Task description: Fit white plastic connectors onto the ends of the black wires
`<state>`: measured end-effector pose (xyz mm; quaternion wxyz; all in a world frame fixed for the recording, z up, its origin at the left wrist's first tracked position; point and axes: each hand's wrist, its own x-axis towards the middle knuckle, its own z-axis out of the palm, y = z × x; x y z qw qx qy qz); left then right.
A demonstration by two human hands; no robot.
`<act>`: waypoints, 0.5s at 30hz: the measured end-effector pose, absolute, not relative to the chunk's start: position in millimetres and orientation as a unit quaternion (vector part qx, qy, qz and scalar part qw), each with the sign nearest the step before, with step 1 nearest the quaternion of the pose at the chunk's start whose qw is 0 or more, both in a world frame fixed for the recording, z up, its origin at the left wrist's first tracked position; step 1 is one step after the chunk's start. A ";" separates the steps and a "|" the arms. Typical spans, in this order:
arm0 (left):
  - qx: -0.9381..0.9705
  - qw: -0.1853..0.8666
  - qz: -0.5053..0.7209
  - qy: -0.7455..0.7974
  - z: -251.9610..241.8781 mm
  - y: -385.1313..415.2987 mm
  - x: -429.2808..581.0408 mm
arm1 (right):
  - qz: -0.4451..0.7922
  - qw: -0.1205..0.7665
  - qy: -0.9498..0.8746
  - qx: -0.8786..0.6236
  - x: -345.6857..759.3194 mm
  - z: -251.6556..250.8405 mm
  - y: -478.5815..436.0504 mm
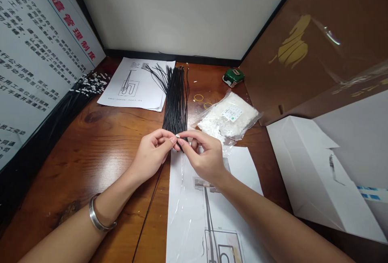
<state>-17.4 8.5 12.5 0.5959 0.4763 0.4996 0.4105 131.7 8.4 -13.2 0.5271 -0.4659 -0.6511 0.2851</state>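
My left hand is closed in a pinch, its thumb and index fingertips at a small white connector. Opposite it, my right hand pinches with thumb and index finger, touching the left fingertips. A short dark length of black wire shows under the right thumb; the exact joint between wire and connector is too small to make out. Just beyond the fingers lies a bundle of black wires, ends pointing away from me. A clear plastic bag of small white connectors rests right of the bundle.
A printed drawing sheet lies under my right forearm, and more papers lie behind left. Yellow rubber bands and a green tape measure are at the back. Wires with white ends line the left; a white box stands right.
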 end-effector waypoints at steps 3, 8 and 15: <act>0.471 0.604 0.413 0.492 13.2 8.8 -17.1 | 0.296 0.526 -0.654 -0.457 131.9 -12.7 9.5; 0.476 0.598 0.416 0.493 14.6 9.2 -16.1 | 0.321 0.531 -0.641 -0.452 132.7 -15.0 10.6; 0.476 0.593 0.417 0.497 11.6 9.1 -16.7 | 0.368 0.534 -0.609 -0.457 133.9 -16.7 9.8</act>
